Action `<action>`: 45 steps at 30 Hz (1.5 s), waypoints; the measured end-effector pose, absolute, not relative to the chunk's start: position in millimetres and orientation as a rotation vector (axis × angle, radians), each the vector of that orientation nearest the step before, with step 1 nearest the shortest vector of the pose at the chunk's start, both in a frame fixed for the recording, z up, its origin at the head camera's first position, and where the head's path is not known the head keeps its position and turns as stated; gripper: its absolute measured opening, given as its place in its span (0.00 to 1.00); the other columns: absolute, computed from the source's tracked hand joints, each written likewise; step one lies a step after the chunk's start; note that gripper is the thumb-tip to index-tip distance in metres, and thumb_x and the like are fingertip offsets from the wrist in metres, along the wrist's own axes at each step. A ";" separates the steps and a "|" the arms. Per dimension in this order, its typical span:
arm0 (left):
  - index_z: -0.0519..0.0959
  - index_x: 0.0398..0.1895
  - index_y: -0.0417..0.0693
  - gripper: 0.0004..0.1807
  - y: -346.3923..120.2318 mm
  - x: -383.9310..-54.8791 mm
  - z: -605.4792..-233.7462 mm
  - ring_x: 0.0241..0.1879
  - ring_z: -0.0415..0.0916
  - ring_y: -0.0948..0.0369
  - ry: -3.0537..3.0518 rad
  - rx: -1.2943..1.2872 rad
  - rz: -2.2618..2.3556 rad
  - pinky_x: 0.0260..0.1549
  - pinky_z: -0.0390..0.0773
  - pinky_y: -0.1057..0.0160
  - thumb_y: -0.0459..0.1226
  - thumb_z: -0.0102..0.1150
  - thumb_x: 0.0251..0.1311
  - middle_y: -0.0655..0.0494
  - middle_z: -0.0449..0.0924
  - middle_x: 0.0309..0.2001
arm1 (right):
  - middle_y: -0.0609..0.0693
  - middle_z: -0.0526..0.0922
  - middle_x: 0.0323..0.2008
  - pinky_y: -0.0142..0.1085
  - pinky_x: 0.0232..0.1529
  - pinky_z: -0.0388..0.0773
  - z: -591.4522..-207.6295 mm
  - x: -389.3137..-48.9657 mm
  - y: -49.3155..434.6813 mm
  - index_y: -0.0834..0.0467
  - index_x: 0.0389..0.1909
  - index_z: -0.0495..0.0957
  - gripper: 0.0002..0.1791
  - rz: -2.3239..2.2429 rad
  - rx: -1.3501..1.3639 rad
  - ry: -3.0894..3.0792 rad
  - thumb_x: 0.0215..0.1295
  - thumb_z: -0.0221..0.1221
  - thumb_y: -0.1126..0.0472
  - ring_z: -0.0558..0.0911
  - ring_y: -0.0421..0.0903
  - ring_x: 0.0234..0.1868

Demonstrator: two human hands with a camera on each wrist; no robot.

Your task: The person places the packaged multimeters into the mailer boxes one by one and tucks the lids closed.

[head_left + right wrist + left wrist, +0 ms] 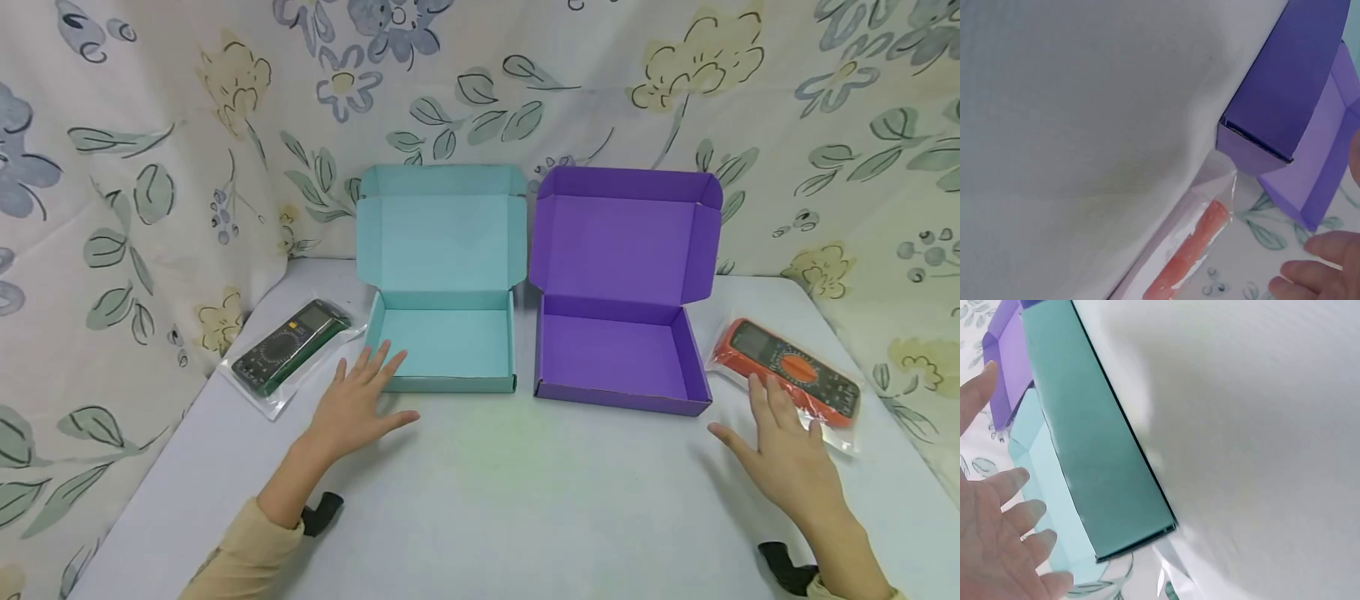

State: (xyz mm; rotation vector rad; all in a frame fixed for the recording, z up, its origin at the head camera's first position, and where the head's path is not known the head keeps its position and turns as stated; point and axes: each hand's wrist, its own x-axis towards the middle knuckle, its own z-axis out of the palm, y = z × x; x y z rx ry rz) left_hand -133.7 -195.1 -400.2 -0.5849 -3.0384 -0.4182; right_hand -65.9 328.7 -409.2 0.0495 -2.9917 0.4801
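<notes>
My left hand (356, 412) hovers with spread fingers near the front left corner of an opened teal box (446, 346), holding nothing. To its left a black and green multimeter (288, 346) lies in a clear plastic bag. On the other side, my right hand (791, 454) reaches with extended fingers toward an orange multimeter (787, 371), also bagged; whether the fingertips touch the bag I cannot tell. A purple box (618, 354) stands open beside the teal one, its lid raised. In the left wrist view the teal box's front wall (1094, 437) shows beside the fingers.
Both boxes stand on a white table (517, 492), a narrow gap between them. Behind and at the sides hangs a floral curtain (465, 83). A black strap end (322, 512) sticks out at the left wrist, another (783, 567) at the right.
</notes>
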 end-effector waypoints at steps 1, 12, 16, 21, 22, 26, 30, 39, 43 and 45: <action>0.54 0.76 0.45 0.52 -192.6 -134.2 -399.8 0.73 0.44 0.40 -3.035 -0.592 -0.492 0.67 0.43 0.33 0.60 0.63 0.55 0.42 0.47 0.76 | 0.73 0.39 0.73 0.71 0.64 0.32 -408.5 -66.1 328.7 0.68 0.75 0.38 0.49 0.497 0.043 -2.980 0.72 0.49 0.40 0.41 0.68 0.73; 0.48 0.77 0.43 0.50 -173.0 -139.3 -395.2 0.73 0.47 0.44 -2.921 -0.714 -1.172 0.67 0.55 0.40 0.39 0.68 0.57 0.42 0.48 0.75 | 0.73 0.39 0.72 0.72 0.61 0.45 -403.4 -65.3 334.5 0.71 0.74 0.38 0.47 0.614 -0.086 -2.943 0.73 0.48 0.42 0.44 0.74 0.70; 0.50 0.77 0.43 0.48 -164.8 -143.2 -392.1 0.72 0.49 0.43 -2.886 -0.752 -1.335 0.66 0.58 0.39 0.37 0.68 0.58 0.43 0.49 0.75 | 0.74 0.39 0.72 0.71 0.62 0.44 -403.2 -65.0 336.7 0.72 0.73 0.37 0.47 0.646 -0.101 -2.949 0.74 0.47 0.42 0.43 0.73 0.71; 0.50 0.76 0.41 0.49 -152.3 -147.1 -392.8 0.72 0.52 0.43 -2.821 -0.831 -1.575 0.66 0.59 0.41 0.34 0.69 0.56 0.43 0.50 0.75 | 0.75 0.40 0.71 0.68 0.65 0.43 -402.3 -65.9 338.6 0.73 0.73 0.38 0.47 0.656 -0.097 -2.942 0.74 0.47 0.43 0.43 0.72 0.71; 0.50 0.76 0.40 0.49 -149.5 -147.7 -393.7 0.72 0.52 0.44 -2.796 -0.856 -1.630 0.66 0.59 0.43 0.33 0.69 0.56 0.42 0.51 0.75 | 0.75 0.40 0.71 0.68 0.66 0.43 -402.0 -66.0 339.5 0.73 0.73 0.38 0.47 0.662 -0.095 -2.935 0.74 0.47 0.43 0.44 0.72 0.71; 0.51 0.75 0.38 0.49 -137.5 -150.0 -397.6 0.72 0.53 0.45 -2.698 -0.910 -1.826 0.68 0.57 0.48 0.29 0.69 0.54 0.39 0.53 0.74 | 0.74 0.41 0.71 0.67 0.66 0.43 -401.0 -66.3 345.6 0.71 0.73 0.38 0.46 0.716 -0.103 -2.909 0.74 0.49 0.45 0.45 0.73 0.70; 0.52 0.75 0.36 0.48 -123.8 -151.8 -399.5 0.71 0.54 0.43 -2.624 -0.929 -1.934 0.68 0.58 0.50 0.27 0.69 0.53 0.36 0.55 0.72 | 0.74 0.43 0.71 0.70 0.64 0.44 -399.5 -67.0 354.0 0.68 0.75 0.38 0.45 0.824 -0.135 -2.883 0.73 0.51 0.47 0.46 0.75 0.69; 0.50 0.75 0.34 0.48 -91.4 -158.9 -404.2 0.72 0.52 0.43 -2.556 -0.917 -2.089 0.68 0.58 0.54 0.24 0.67 0.53 0.38 0.52 0.74 | 0.71 0.42 0.72 0.70 0.59 0.58 -395.1 -73.8 369.9 0.51 0.78 0.37 0.45 1.232 -0.318 -2.859 0.71 0.54 0.45 0.51 0.80 0.65; 0.49 0.74 0.33 0.48 -77.7 -161.2 -407.1 0.72 0.51 0.44 -2.536 -0.913 -2.152 0.68 0.58 0.56 0.23 0.66 0.54 0.38 0.49 0.74 | 0.56 0.40 0.75 0.34 0.70 0.53 -400.5 -73.9 377.6 0.52 0.78 0.37 0.44 1.449 -0.353 -2.746 0.72 0.54 0.49 0.45 0.54 0.75; 0.49 0.75 0.33 0.48 -71.6 -161.6 -407.8 0.72 0.50 0.44 -2.525 -0.910 -2.192 0.68 0.58 0.56 0.23 0.66 0.54 0.37 0.48 0.75 | 0.47 0.39 0.76 0.17 0.64 0.47 -403.8 -74.0 382.1 0.54 0.77 0.36 0.44 1.546 -0.365 -2.676 0.73 0.54 0.52 0.42 0.40 0.75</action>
